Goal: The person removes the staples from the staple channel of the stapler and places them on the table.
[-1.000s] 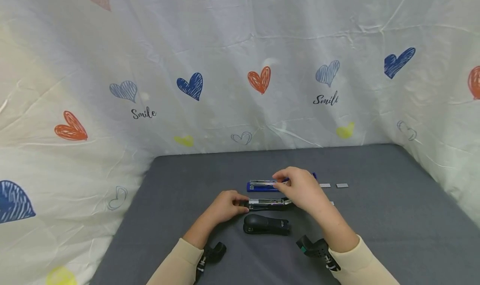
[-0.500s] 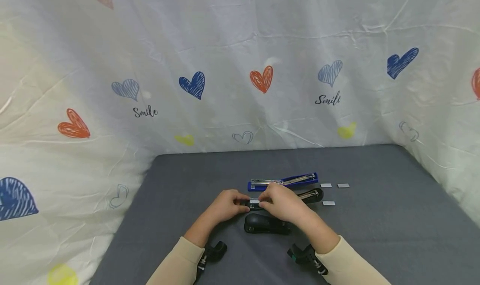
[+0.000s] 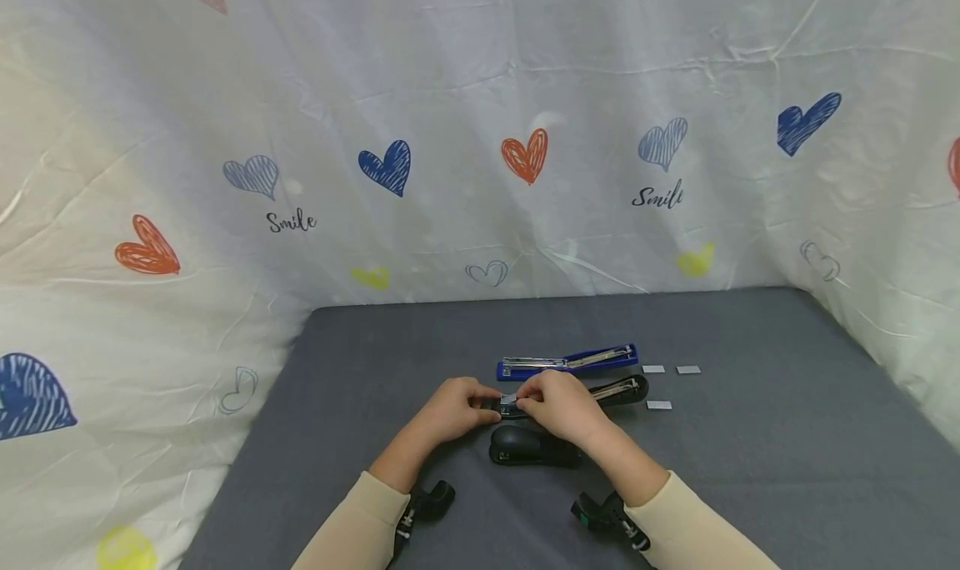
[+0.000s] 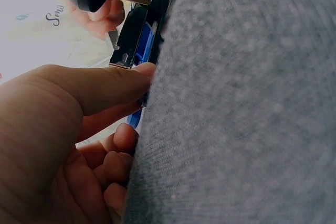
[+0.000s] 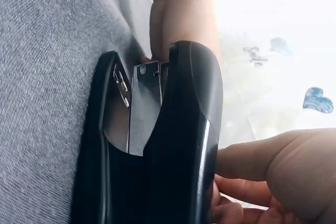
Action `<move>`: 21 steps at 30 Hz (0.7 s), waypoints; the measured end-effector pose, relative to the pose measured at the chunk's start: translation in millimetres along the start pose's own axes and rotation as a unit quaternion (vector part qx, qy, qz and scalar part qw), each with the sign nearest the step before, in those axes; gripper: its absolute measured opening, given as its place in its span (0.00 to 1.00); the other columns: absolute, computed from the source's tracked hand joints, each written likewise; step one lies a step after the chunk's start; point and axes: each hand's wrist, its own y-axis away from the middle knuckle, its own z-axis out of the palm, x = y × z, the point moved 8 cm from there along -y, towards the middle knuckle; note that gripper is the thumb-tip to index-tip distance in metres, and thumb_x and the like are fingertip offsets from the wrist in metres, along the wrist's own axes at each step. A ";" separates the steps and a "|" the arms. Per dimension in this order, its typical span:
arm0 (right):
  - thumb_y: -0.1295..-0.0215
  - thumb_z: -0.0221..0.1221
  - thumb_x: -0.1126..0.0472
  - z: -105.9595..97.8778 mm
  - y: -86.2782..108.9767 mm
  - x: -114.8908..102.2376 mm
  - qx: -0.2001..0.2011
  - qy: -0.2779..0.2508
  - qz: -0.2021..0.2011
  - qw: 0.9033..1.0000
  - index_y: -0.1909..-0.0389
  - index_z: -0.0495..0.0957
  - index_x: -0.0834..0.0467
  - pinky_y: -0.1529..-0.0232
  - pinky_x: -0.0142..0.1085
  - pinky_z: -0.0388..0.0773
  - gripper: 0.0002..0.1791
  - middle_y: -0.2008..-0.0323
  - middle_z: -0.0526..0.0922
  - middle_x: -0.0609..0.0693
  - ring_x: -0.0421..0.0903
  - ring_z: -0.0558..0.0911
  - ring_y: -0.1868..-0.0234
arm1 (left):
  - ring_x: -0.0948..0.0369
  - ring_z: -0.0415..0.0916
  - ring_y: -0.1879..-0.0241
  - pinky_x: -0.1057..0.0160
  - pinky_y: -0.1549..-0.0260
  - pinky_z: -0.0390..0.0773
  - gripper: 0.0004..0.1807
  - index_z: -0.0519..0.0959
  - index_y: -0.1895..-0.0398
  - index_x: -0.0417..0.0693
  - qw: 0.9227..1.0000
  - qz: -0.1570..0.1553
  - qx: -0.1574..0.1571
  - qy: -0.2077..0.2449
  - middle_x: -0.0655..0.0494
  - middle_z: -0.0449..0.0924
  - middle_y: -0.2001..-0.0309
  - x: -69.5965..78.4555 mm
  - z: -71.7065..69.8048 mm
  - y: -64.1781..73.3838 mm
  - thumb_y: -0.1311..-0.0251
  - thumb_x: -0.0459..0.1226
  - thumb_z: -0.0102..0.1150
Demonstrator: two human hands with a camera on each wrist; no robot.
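In the head view, my left hand (image 3: 453, 407) pinches the left end of an opened black stapler (image 3: 625, 389); the left wrist view shows the thumb on that end of the stapler (image 4: 127, 43). My right hand (image 3: 564, 403) is bent over the stapler's left half and hides its middle. Between its thumb and finger it pinches a small grey staple strip (image 3: 508, 399), which sits tilted over the stapler's channel. In the left wrist view the strip (image 4: 112, 39) shows beside the right fingertips. A second black stapler (image 3: 531, 447), closed, lies just in front of both hands.
Behind the hands lies an opened blue stapler (image 3: 568, 362). To the right, staple strips rest on the grey cloth: one strip (image 3: 659, 405) near the black stapler's end, another strip (image 3: 653, 369) and a third strip (image 3: 687, 370) farther back. A heart-printed curtain (image 3: 450, 220) hangs behind.
My right hand has moved left and down from above the blue stapler to the black stapler's left end. The strip there now sits tilted. The left hand keeps its hold.
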 end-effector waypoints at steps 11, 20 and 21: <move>0.34 0.68 0.65 1.0 -2.8 2.3 0.014 -0.050 0.010 0.999 0.52 0.85 0.61 0.65 0.40 0.75 0.11 0.72 0.81 0.41 0.39 0.77 0.72 | 0.64 0.66 0.78 0.64 0.77 0.66 0.18 0.88 0.46 0.47 1.000 -0.002 -0.002 -0.006 0.61 0.71 0.76 0.8 -1.2 0.7 0.39 0.39 0.73; 0.35 0.70 0.61 0.2 0.1 1.7 0.008 0.047 0.001 0.999 0.66 0.90 0.54 0.69 0.39 0.75 0.02 0.74 0.82 0.41 0.39 0.74 0.75 | 0.63 0.65 0.79 0.64 0.77 0.66 0.18 0.88 0.46 0.47 1.000 -0.009 -0.001 -0.003 0.60 0.71 0.76 0.1 0.3 0.0 0.39 0.40 0.73; 0.35 0.69 0.61 1.5 -0.3 1.6 0.005 0.045 -0.001 0.999 0.66 0.90 0.55 0.69 0.39 0.75 0.03 0.74 0.82 0.42 0.39 0.74 0.76 | 0.63 0.65 0.79 0.64 0.77 0.66 0.18 0.88 0.46 0.47 1.000 -0.011 -0.002 -0.002 0.60 0.71 0.76 0.1 0.2 0.1 0.39 0.40 0.73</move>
